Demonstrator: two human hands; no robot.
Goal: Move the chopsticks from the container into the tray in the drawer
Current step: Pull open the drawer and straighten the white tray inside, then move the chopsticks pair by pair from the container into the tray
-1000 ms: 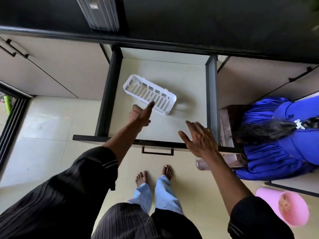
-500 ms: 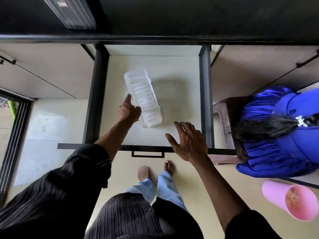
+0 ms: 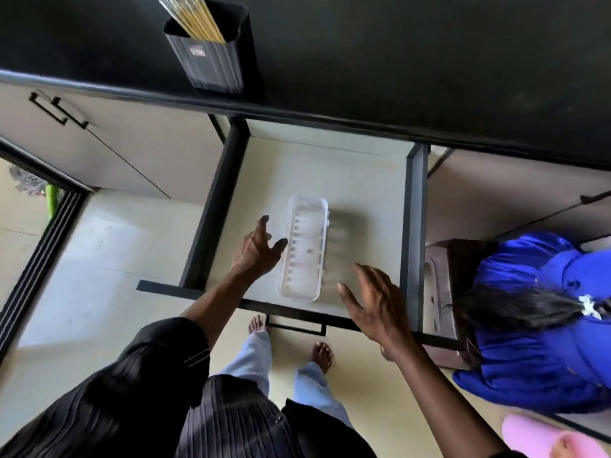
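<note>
A white slotted tray [image 3: 305, 249] lies lengthwise inside the open drawer [image 3: 357, 180], near its front. My left hand [image 3: 257, 248] hovers just left of the tray with spread fingers, a fingertip close to its rim, holding nothing. My right hand [image 3: 375, 304] is spread open above the drawer's front right part, apart from the tray. On the dark counter above stands a black ribbed container [image 3: 211, 57] with several yellow chopsticks [image 3: 195, 16] sticking out of it.
The drawer's black handle [image 3: 296, 325] is near my bare feet. A person in blue [image 3: 542, 319] crouches at the right beside a brown stool [image 3: 441, 302]. A pink cup [image 3: 542, 441] lies at lower right. Closed cabinet doors flank the drawer.
The tray has been turned from slanted to lengthwise and pulled toward the drawer's front. My left hand has let go of it and opened. The container with chopsticks has come into view.
</note>
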